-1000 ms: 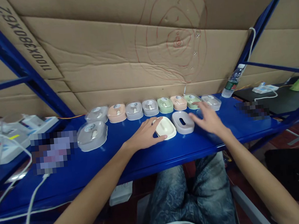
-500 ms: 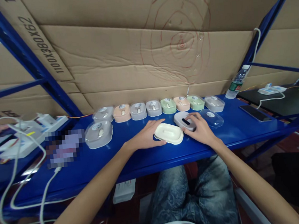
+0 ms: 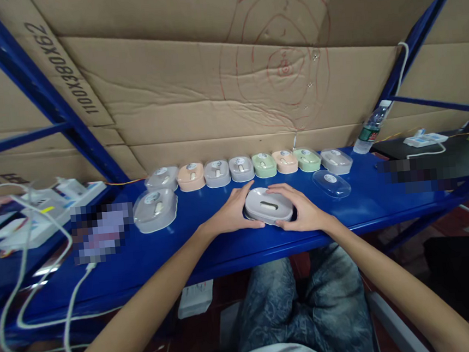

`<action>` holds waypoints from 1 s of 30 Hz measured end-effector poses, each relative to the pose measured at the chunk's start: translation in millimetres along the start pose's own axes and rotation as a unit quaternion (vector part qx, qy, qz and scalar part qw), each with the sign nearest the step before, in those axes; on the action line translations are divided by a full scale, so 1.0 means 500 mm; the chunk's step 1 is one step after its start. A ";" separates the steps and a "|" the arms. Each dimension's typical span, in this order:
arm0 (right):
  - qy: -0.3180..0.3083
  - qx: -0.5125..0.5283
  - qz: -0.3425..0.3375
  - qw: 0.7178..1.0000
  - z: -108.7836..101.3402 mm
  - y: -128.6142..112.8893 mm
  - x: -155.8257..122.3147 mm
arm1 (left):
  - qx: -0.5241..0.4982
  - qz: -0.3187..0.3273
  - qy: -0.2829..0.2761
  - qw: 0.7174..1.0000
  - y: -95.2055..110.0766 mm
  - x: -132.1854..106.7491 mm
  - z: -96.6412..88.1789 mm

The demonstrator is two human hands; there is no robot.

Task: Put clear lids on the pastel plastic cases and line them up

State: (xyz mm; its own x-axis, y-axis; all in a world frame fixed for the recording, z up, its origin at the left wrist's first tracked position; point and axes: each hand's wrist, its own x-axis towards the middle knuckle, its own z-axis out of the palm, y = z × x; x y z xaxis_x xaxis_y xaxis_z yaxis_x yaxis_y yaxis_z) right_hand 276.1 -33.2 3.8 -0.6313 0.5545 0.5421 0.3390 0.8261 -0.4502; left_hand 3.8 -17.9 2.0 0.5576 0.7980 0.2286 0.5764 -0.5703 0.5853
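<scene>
Just below the centre of the frame, at or slightly above the blue tabletop (image 3: 216, 249), the gray box (image 3: 267, 213) is clasped from both ends, left hand (image 3: 235, 211) and right hand (image 3: 305, 208) curled round it. It looks like light, stiff plastic, probably slippery; its side walls, clear of the slot (image 3: 267, 205), seem the surest hold.

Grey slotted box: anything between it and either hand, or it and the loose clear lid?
Nothing visible separates the grey slotted box from the left hand or right hand, which cup its two ends. Toward the loose clear lid, the right hand itself stands between.
</scene>
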 end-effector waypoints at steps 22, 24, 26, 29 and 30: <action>0.092 -0.342 0.267 0.896 -0.155 0.091 -0.102 | 0.060 0.004 0.021 0.998 0.004 0.007 -0.007; 0.068 -0.371 0.333 0.864 -0.173 0.116 -0.130 | 0.058 0.008 0.016 0.998 0.004 0.007 -0.008; 0.053 -0.364 0.368 0.854 -0.177 0.132 -0.151 | 0.052 0.013 0.008 0.999 0.004 0.006 -0.010; 0.069 -0.330 0.350 0.874 -0.171 0.137 -0.162 | 0.042 0.015 0.006 0.999 0.001 0.004 -0.012; 0.082 -0.312 0.331 0.887 -0.167 0.133 -0.159 | 0.038 0.014 0.006 0.999 -0.001 0.004 -0.012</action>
State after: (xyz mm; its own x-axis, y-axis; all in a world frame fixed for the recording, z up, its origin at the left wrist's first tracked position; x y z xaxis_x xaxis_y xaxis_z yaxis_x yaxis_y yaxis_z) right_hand 406.9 -13.7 -10.1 -0.0575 0.9034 0.4249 0.9494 0.1811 -0.2565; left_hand 0.9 -15.0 7.0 0.5664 0.7840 0.2541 0.6049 -0.6049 0.5179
